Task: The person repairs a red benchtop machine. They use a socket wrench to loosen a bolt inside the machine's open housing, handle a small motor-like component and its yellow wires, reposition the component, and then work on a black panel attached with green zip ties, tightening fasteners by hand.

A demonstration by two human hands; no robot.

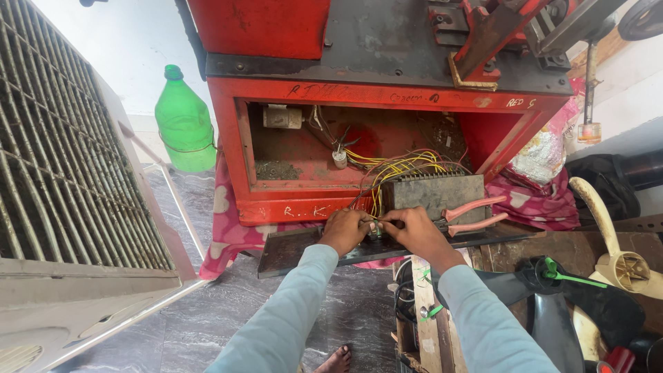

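Observation:
My left hand (345,229) and my right hand (416,233) meet in front of a grey finned metal box (434,192) that sits at the mouth of a red machine's open compartment (304,148). Both hands pinch at a small part and the ends of yellow and red wires (387,173) that run from the compartment to the box. Their fingertips hide the part. Pliers with pink handles (476,214) lie just right of my right hand, on a dark flat metal plate (290,250).
A green plastic bottle (184,124) stands left of the red machine. A large grey louvred cooler panel (62,159) fills the left. A cream fan blade (608,235), black parts and a green-handled tool (573,278) lie at the right. A pink cloth (539,200) lies under the machine.

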